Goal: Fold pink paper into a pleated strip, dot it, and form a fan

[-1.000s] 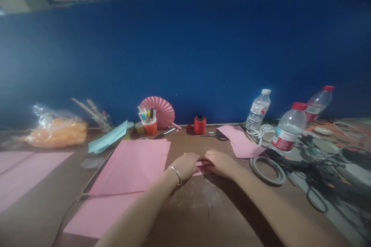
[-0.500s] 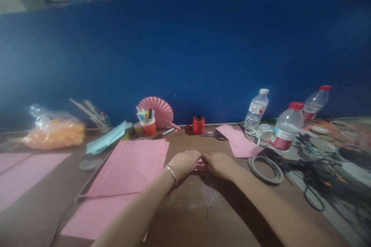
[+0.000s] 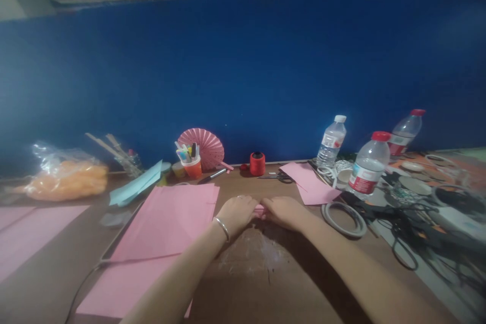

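Mostly hidden under the person's fingers, a small folded pink paper (image 3: 259, 208) shows only as a short strip between the two hands, low over the middle of the counter (image 3: 243, 288); how many folds it has cannot be made out. At the left edge a pink sheet (image 3: 38, 235) is cut off, and the left forearm covers part of the pink paper stack (image 3: 167, 223). A pleated pink paper fan (image 3: 208, 147) stands partly behind an orange-and-white cup (image 3: 193, 168), which holds several markers (image 3: 186, 154). Farther left, a clear plastic bag (image 3: 47, 154) holds something soft and orange, blurred. On the right stand a white-capped bottle (image 3: 332, 143) and a red-capped bottle (image 3: 368, 167), with another bottle (image 3: 406, 131) behind; their liquid levels are hard to read. The cables and dishes beyond are a dim tangle.

The left hand (image 3: 239, 212), a bangle at its wrist, is curled with fingers bent down onto the paper's left end. The right hand (image 3: 281, 212) is likewise curled over the right end, nearly meeting it; both have hold of the paper, though most fingertips are out of sight.
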`<state>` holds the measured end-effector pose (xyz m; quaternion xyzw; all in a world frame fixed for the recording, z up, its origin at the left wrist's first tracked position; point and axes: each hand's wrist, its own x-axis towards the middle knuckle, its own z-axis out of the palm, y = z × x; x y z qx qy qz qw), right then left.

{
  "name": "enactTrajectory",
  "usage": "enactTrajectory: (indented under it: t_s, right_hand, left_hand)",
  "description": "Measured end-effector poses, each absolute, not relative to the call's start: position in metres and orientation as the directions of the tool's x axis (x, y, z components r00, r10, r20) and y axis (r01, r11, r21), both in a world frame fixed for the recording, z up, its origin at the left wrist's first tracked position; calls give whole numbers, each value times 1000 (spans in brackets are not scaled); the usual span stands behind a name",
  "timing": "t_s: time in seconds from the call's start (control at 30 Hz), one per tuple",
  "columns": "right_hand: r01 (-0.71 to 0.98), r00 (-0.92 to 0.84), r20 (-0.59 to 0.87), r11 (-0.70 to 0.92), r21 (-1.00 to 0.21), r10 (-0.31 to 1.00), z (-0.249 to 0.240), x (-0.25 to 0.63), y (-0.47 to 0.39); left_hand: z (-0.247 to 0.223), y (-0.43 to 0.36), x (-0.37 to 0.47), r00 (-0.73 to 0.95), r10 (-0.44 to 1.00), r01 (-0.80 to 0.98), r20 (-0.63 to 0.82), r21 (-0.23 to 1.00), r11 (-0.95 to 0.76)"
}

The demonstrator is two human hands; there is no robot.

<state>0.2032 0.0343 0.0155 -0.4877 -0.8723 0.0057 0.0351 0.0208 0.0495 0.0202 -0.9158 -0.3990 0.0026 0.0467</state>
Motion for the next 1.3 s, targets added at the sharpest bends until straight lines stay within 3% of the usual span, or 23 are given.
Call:
enactTrajectory:
  t_s: [0.27, 0.47, 0.67, 0.87, 1.13, 1.3]
  right_hand:
    - [879, -476, -16, 476, 20, 880, 17, 214, 40]
    - [819, -571, 62, 573, -37, 819, 16, 209, 41]
    - [853, -517, 42, 518, -59, 855, 9, 193, 40]
    - [811, -561, -13, 546, -211, 828, 5, 216, 54]
    - [793, -555, -21, 521, -318, 832, 3, 253, 69]
    - [789, -551, -24, 511, -341, 834, 1, 252, 69]
  left_hand:
    - [23, 60, 3, 614, 784, 785, -90, -37, -619]
    - [25, 62, -3, 635, 750, 767, -185, 30, -642]
    - [26, 49, 17, 621, 773, 783, -127, 63, -619]
    - [25, 62, 6, 615, 755, 787, -225, 131, -602]
    - [35, 85, -45, 620, 676, 784, -398, 309, -538]
    - [46, 86, -55, 558, 738, 830, -379, 250, -499]
